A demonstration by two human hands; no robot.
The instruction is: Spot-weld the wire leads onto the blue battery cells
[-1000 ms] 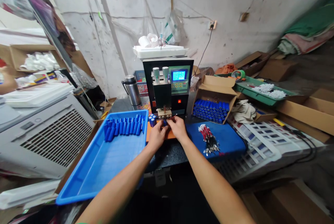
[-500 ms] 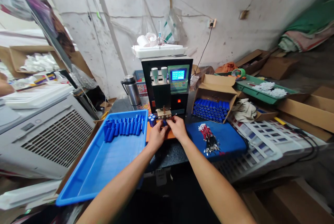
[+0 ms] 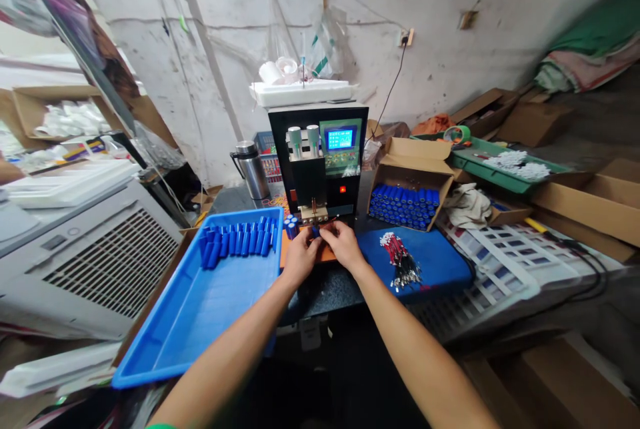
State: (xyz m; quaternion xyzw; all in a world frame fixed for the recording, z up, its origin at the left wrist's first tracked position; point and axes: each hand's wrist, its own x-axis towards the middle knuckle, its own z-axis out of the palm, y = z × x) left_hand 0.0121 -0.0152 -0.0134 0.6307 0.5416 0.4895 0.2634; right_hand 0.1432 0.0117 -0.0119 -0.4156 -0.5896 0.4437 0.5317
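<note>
My left hand [image 3: 302, 252] and my right hand [image 3: 343, 244] meet in front of a black spot welder [image 3: 313, 182], just below its two electrode tips. Between my fingertips a small part of a blue battery cell [image 3: 315, 232] shows; my left fingers are closed on it. The right thumb and fingers pinch together at its other side, and a thin wire with a white end [image 3: 337, 217] pokes out past them. What else that pinch covers is hidden. Several blue cells [image 3: 291, 226] stand upright beside my left hand on the orange mat [image 3: 325, 256].
At left, a blue tray [image 3: 200, 329] holds rows of blue cells. Right of the welder are a cardboard box [image 3: 417, 149] of cells and a bundle of red-and-black wires [image 3: 400, 259] on a blue pad [image 3: 445, 269]. A steel flask [image 3: 253, 172] stands behind the tray.
The view has shifted slightly. Both hands stay at the welder with the cell between them, with only slight finger movement.
</note>
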